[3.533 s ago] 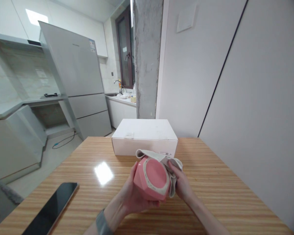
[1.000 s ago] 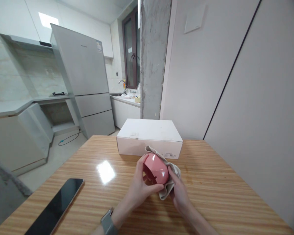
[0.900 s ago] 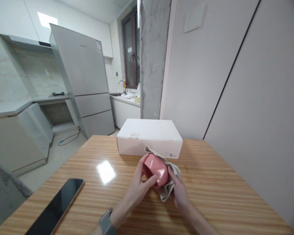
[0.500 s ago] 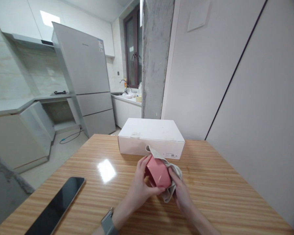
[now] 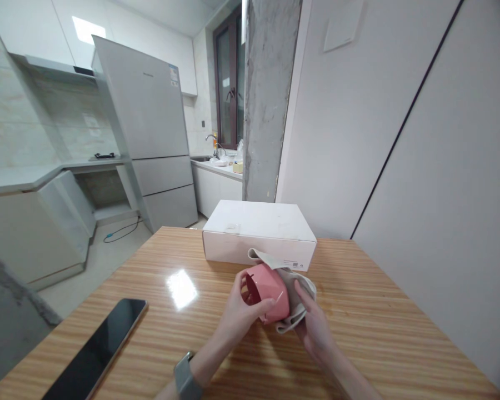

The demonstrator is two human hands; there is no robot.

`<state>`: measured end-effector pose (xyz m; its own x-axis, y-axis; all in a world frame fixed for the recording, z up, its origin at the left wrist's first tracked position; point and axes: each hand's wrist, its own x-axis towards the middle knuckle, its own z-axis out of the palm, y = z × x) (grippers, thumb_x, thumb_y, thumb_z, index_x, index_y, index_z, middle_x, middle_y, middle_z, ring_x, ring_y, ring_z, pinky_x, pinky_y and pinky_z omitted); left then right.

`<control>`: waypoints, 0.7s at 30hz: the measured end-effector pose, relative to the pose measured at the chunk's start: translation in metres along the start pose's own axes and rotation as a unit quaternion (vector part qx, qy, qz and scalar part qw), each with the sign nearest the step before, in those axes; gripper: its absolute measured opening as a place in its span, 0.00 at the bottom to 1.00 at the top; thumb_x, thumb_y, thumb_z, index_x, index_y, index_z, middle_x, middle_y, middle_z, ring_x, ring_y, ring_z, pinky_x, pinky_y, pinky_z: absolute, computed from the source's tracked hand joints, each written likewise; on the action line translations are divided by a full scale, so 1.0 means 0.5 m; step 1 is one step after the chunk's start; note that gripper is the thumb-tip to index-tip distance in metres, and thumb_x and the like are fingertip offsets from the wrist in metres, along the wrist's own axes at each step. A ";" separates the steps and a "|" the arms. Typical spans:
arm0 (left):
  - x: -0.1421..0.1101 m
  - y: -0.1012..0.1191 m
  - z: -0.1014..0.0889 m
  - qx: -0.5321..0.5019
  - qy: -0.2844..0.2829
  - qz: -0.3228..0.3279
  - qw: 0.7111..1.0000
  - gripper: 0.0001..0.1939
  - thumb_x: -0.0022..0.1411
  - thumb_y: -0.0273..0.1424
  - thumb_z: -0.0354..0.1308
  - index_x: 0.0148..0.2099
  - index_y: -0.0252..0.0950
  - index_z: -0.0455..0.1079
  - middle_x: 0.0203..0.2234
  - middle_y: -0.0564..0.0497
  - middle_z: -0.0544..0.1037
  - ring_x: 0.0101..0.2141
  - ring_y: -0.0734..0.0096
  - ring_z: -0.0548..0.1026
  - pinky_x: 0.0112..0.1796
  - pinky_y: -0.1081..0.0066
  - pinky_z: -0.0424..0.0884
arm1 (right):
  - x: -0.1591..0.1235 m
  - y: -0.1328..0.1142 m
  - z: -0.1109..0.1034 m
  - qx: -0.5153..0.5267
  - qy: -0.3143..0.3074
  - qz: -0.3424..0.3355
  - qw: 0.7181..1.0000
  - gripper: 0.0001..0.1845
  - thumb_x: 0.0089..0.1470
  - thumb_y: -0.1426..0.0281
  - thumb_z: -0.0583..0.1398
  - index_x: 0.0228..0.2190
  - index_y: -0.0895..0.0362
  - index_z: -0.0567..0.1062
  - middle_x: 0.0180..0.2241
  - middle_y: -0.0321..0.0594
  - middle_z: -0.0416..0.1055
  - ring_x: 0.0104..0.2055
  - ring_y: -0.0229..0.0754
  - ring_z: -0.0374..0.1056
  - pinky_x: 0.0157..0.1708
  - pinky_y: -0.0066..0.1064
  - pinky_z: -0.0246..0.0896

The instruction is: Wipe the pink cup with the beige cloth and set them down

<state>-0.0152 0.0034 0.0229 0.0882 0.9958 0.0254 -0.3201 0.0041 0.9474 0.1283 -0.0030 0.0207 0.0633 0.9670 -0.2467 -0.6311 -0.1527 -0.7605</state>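
Note:
A glossy pink container (image 5: 275,297) with a faceted wall is tilted on its side above the table, its open mouth toward the left. My left hand (image 5: 240,315) grips it by the rim, thumb on the outer wall and fingers around the far edge. A grey-beige cloth (image 5: 292,294) lies against the container's right end and covers part of it. The cloth is in my right hand (image 5: 313,322), thumb on top and the other fingers mostly hidden beneath. A watch (image 5: 186,378) sits on my left wrist.
A white cardboard box (image 5: 258,222) stands just behind my hands on the wood-grain table (image 5: 383,322). A black phone (image 5: 98,350) lies at the left side. Beyond are a fridge (image 5: 150,111), a concrete pillar (image 5: 266,100) and a white wall at the right.
The pink container has turned so more of its open mouth shows. My right hand and the cloth have shifted slightly right. My left thumb has moved up its wall.

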 end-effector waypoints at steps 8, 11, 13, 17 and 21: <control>-0.013 0.010 -0.009 0.273 -0.063 0.227 0.933 0.49 0.34 0.25 0.72 0.60 0.45 0.59 0.58 0.46 0.60 0.58 0.51 0.59 0.58 0.54 0.57 | 0.006 0.011 -0.004 0.006 -0.006 -0.029 1.000 0.21 0.40 0.56 0.69 0.36 0.54 0.79 0.39 0.38 0.79 0.43 0.49 0.73 0.42 0.36 0.69; -0.012 0.004 -0.009 0.312 -0.072 0.231 0.919 0.52 0.34 0.25 0.72 0.61 0.48 0.56 0.60 0.49 0.56 0.60 0.53 0.56 0.59 0.55 0.55 | 0.008 0.012 -0.005 0.012 -0.008 -0.025 1.000 0.21 0.41 0.56 0.68 0.36 0.54 0.79 0.39 0.37 0.79 0.44 0.48 0.72 0.43 0.35 0.68; -0.012 0.002 -0.008 0.316 -0.080 0.206 0.923 0.53 0.37 0.26 0.71 0.64 0.49 0.51 0.60 0.49 0.57 0.60 0.55 0.57 0.59 0.57 0.56 | 0.008 0.013 -0.007 0.022 -0.013 -0.016 1.000 0.20 0.43 0.56 0.68 0.37 0.54 0.79 0.37 0.37 0.79 0.43 0.48 0.73 0.42 0.35 0.68; -0.016 0.010 -0.012 0.343 -0.087 0.180 0.918 0.50 0.45 0.30 0.68 0.66 0.50 0.46 0.60 0.49 0.58 0.59 0.57 0.60 0.58 0.58 0.58 | 0.002 0.014 -0.008 0.025 -0.025 0.007 0.999 0.18 0.45 0.56 0.67 0.37 0.53 0.79 0.35 0.37 0.79 0.38 0.48 0.74 0.37 0.35 0.69; -0.010 0.013 -0.019 0.357 -0.103 0.217 0.903 0.51 0.40 0.30 0.70 0.64 0.47 0.50 0.61 0.47 0.55 0.60 0.54 0.57 0.59 0.57 0.58 | -0.003 0.004 0.000 0.018 -0.001 -0.002 1.000 0.17 0.43 0.58 0.68 0.35 0.53 0.79 0.34 0.36 0.79 0.37 0.46 0.74 0.35 0.33 0.69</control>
<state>-0.0268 -0.0009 0.0256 0.2974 0.8508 0.4333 0.3159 -0.5160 0.7962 0.1270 -0.0047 0.0196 0.0638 0.9680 -0.2425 -0.6583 -0.1419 -0.7393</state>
